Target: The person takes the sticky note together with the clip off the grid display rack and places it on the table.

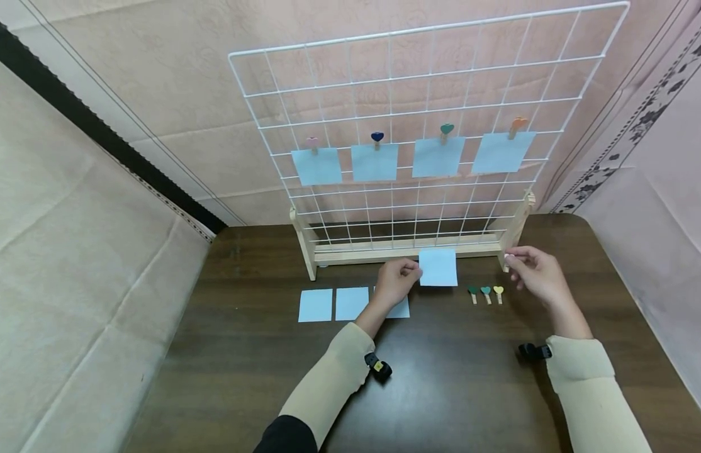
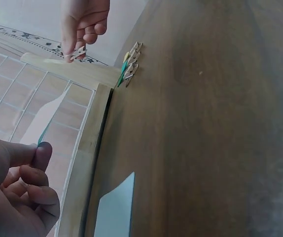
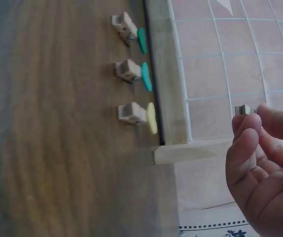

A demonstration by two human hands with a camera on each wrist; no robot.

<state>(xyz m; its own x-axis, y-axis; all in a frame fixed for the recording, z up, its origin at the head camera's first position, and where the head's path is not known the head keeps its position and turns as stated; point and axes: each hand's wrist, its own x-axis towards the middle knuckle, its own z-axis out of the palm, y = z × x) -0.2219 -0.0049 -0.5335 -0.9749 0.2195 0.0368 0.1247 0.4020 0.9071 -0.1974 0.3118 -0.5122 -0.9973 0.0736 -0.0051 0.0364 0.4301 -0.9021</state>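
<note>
- Blue paper squares, three of them, lie in a row on the worktop, toward its far edge; the rightmost is partly hidden.
- Wooden clips with heart-shaped tops, dark green, teal and yellow, lie side by side nearer the worktop's far right corner.
- Left hand: thumb and finger pinch one more square, the raised square, by its left edge, clear of the worktop.
- Right hand: thumb and fingertips grasp a small clip, held up near the stand's right end.
- Wooden stand runs along the worktop's far edge, carrying a white wire grid.
- Four hanging squares line the grid, each under a heart clip: pink, dark blue, green, orange.
- Pale creased cloth spreads beyond the far edge.
</note>
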